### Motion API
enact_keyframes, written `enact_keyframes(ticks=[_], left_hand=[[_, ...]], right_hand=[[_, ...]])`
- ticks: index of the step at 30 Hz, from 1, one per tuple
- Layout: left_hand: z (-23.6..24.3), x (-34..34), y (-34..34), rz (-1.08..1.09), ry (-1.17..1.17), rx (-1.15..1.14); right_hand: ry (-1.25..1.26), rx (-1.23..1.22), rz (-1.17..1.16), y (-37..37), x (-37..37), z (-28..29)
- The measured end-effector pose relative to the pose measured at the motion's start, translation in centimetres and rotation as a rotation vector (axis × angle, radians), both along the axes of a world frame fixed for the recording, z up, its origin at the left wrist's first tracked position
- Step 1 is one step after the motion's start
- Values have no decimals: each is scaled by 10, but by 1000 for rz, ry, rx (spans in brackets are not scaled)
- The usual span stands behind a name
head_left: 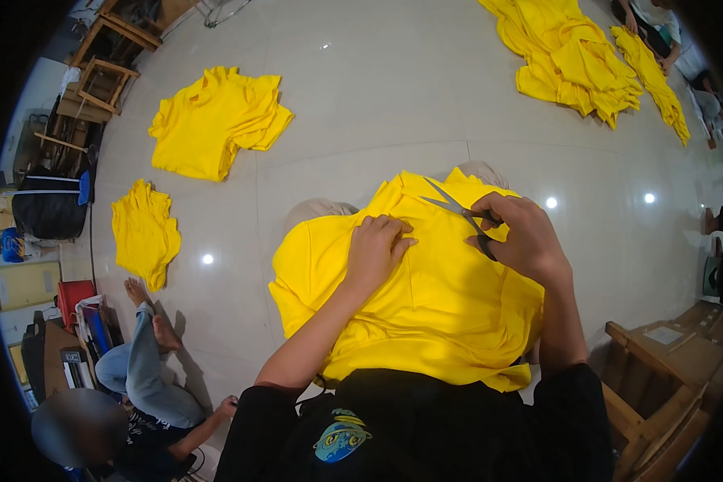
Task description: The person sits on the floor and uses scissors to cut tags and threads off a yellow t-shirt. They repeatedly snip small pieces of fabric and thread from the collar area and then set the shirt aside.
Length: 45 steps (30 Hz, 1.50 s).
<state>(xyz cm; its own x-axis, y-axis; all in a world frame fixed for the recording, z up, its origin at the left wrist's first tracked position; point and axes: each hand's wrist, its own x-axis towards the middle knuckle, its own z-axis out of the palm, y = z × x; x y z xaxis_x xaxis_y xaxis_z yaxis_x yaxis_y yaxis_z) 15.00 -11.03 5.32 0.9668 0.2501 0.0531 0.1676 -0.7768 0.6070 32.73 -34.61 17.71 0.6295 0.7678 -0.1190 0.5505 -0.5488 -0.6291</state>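
Observation:
A yellow garment (458,313) lies spread over my lap, with beige-covered knees showing beneath its far edge. My left hand (373,253) rests on its upper middle, fingers bent and pinching the cloth. In my right hand (522,237) are scissors (455,205) with dark handles and slightly parted blades. The blades point up and left, over the cloth just above and right of my left hand.
Folded yellow garments (201,128) and piles (140,233) (566,60) lie on the tiled floor (377,96). A seated person (157,373) is at lower left, another (655,24) at upper right. Wooden furniture (647,361) (104,84) stands at the sides.

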Motion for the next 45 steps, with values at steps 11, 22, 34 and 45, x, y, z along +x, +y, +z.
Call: enact_keyframes(ticks=[11,22,34,45], left_hand=[[4,0,7,110,-93,-535],[-7,6,-2,219,-83,-1027],[-12,11,-7,192,-96,-665],[0,10,-6,90,-219,-260]], right_hand=[[-12,117,10,1,4,-6],[115,269,-74,39,-9,-77],[174,317,-138,31,-15,-74],[106,345,-116,30,-18,-73]])
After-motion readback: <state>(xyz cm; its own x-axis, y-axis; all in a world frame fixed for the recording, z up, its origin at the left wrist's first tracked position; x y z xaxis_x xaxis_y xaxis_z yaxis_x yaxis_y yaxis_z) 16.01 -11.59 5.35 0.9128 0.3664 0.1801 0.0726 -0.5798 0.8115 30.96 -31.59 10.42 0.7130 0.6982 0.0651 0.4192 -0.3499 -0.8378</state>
